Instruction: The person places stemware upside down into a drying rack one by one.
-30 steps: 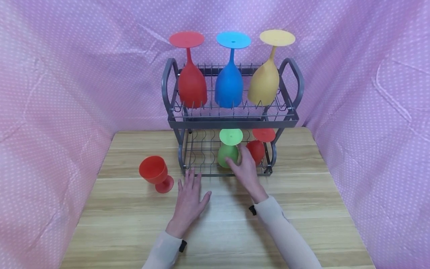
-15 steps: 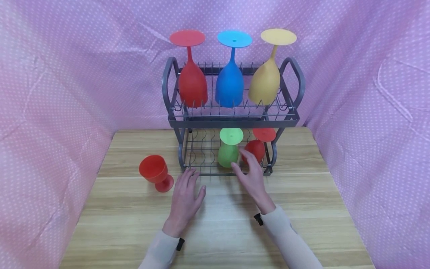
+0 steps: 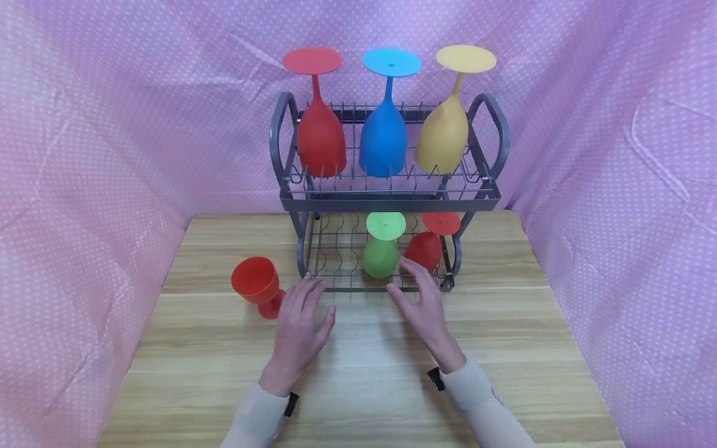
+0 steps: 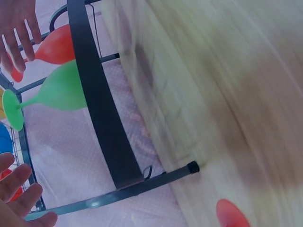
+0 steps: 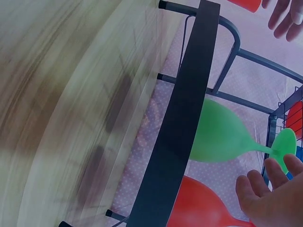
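On the lower tier of a dark two-tier dish rack (image 3: 392, 204), a green goblet (image 3: 381, 258) and a red goblet (image 3: 424, 250) stand upside down. My right hand (image 3: 426, 308) hovers in front of them with fingers spread and holds nothing; the right wrist view shows its fingers apart from the green bowl. Left of the rack another red goblet (image 3: 254, 280) stands upright on the table. My left hand (image 3: 297, 326), fingers loosely bent and empty, is beside its foot and covers part of it; whether they touch I cannot tell.
Upside down on the rack's upper tier are a red goblet (image 3: 322, 143), a blue goblet (image 3: 383, 143) and a yellow goblet (image 3: 442, 140). The wooden table (image 3: 358, 386) is bordered by pink dotted cloth (image 3: 610, 155) at the back and sides.
My right hand has let go of the green goblet and drawn back toward me, slightly rightward. My left hand has shifted left toward the upright red goblet.
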Action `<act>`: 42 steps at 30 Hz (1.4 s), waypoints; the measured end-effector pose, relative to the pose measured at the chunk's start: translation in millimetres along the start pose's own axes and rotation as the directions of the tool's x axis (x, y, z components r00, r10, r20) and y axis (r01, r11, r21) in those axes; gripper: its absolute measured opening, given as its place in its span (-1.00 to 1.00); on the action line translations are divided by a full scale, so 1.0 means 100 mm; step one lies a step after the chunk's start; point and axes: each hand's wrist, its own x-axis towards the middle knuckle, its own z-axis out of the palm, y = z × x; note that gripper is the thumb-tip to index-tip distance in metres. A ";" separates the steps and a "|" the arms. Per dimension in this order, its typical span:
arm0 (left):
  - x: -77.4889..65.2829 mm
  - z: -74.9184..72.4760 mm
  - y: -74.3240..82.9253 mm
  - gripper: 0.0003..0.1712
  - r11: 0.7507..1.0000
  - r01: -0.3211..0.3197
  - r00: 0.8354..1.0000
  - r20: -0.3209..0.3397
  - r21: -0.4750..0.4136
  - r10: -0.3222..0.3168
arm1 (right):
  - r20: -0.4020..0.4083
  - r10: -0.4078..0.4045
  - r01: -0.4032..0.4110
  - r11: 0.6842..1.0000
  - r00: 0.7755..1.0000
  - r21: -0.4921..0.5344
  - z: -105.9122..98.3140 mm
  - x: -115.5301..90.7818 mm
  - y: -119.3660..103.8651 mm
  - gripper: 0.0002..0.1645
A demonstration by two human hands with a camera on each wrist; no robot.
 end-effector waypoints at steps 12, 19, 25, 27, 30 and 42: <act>0.16 -0.24 -0.17 -0.43 0.999 -0.034 0.992 -0.123 0.027 0.037 | 0.037 0.017 -0.018 1.000 0.999 0.010 -0.02 -0.13 -0.06 -0.29; 0.23 -0.38 -0.29 -0.43 0.998 -0.004 0.990 -0.144 0.062 0.013 | 0.040 0.023 -0.024 1.000 0.999 0.012 -0.03 -0.17 -0.05 -0.30; 0.25 -0.50 -0.42 -0.42 0.995 0.051 0.991 -0.129 0.089 -0.040 | 0.038 0.026 -0.026 1.000 0.999 0.006 -0.04 -0.19 -0.04 -0.31; 0.26 -0.54 -0.47 -0.40 0.992 0.071 0.990 -0.126 0.106 -0.057 | 0.036 0.026 -0.026 1.000 0.999 0.002 -0.04 -0.20 -0.04 -0.32; 0.25 -0.59 -0.56 -0.37 0.984 0.101 0.990 -0.109 0.144 -0.085 | 0.036 0.027 -0.027 1.000 0.999 -0.006 -0.04 -0.21 -0.04 -0.32; 0.18 -0.71 -0.80 -0.08 0.926 0.294 0.941 0.099 0.237 -0.324 | 0.039 0.017 -0.017 1.000 0.999 -0.011 -0.01 -0.26 0.00 -0.31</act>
